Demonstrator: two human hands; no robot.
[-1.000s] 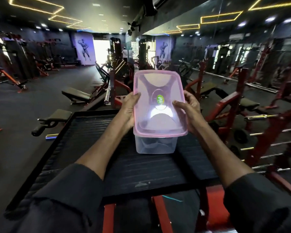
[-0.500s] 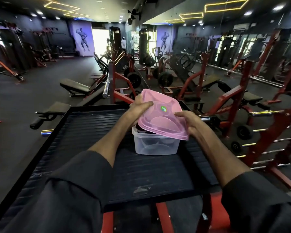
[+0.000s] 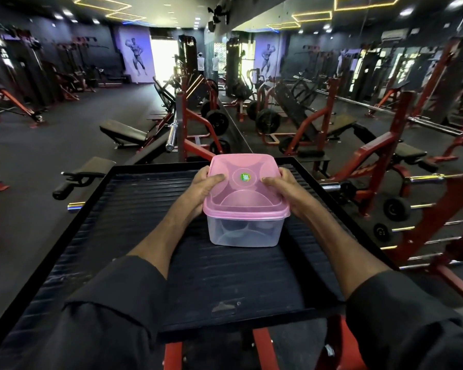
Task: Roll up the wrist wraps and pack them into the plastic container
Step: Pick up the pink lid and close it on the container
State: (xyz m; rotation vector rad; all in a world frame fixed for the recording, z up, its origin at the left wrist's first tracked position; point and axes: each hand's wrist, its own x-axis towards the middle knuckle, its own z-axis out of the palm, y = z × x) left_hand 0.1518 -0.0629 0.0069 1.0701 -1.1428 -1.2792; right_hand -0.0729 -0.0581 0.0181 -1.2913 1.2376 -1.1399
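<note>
A clear plastic container (image 3: 245,232) stands on the black ribbed platform (image 3: 134,214), with a pink lid (image 3: 245,188) lying flat on top of it. A green round sticker marks the lid's middle. My left hand (image 3: 202,188) grips the lid's left edge, thumb pressed on top. My right hand (image 3: 284,188) grips the right edge the same way. Dark rolled shapes, likely the wrist wraps (image 3: 241,228), show dimly through the container's wall.
The platform has a raised black rim and sits on a red frame (image 3: 262,348). Red gym machines, benches and barbells (image 3: 171,134) stand beyond and to the right. Open dark floor lies to the left.
The lid came down from upright in front of me to a tilt, and now lies flat on the container. Both hands moved down with it and now clasp its sides.
</note>
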